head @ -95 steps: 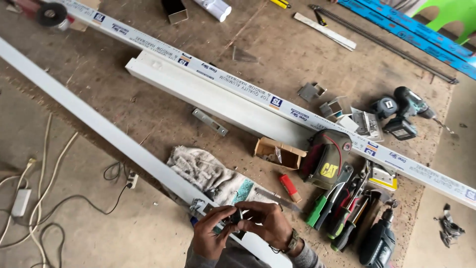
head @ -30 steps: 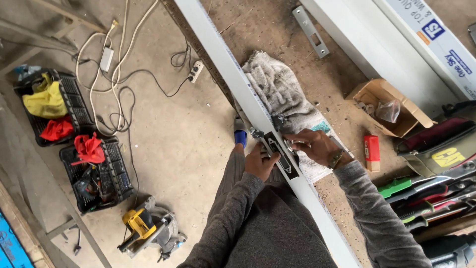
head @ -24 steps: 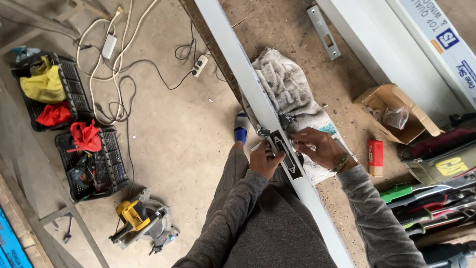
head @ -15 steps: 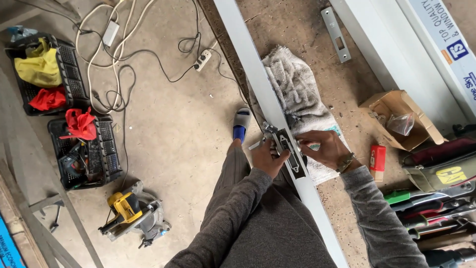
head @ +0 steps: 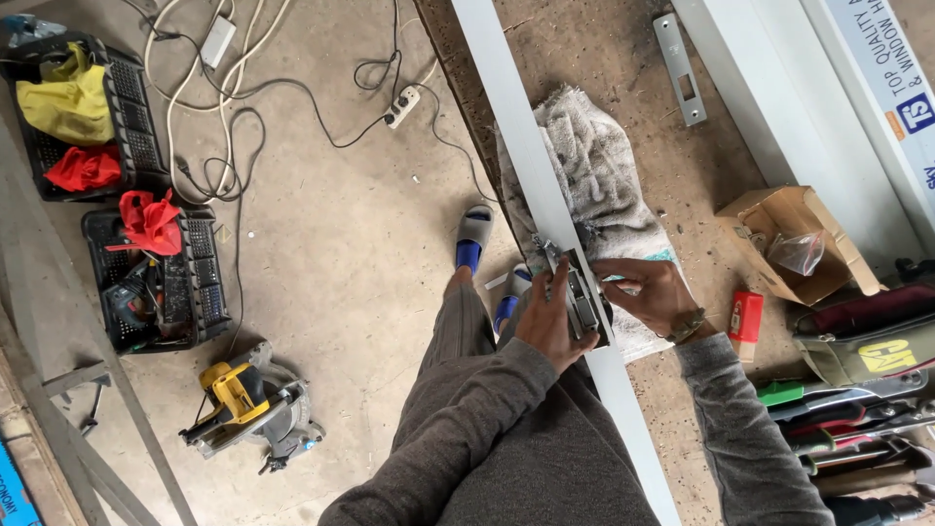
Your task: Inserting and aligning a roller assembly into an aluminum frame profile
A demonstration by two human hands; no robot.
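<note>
A long white aluminium profile [head: 506,127] lies across the edge of the workbench over a grey rag [head: 604,175]. A metal lock body [head: 582,297] sits against the profile's edge. My left hand [head: 547,326] presses the lock body from the floor side, thumb along it. My right hand [head: 651,292], with a bracelet at the wrist, grips the same lock body from the bench side, over the rag. Both grey sleeves reach in from the bottom.
On the bench: a metal strike plate [head: 680,68], wider white profiles [head: 779,107], an open cardboard box [head: 794,239], a small red box [head: 746,317], hand tools [head: 857,429]. On the floor: a yellow circular saw [head: 248,404], two black crates [head: 146,273] with cloths, cables, a power strip [head: 401,105].
Since 3.2 s ago my view swung from the bench top to its edge and the floor. In the last second both hands stay on the lock body at the profile.
</note>
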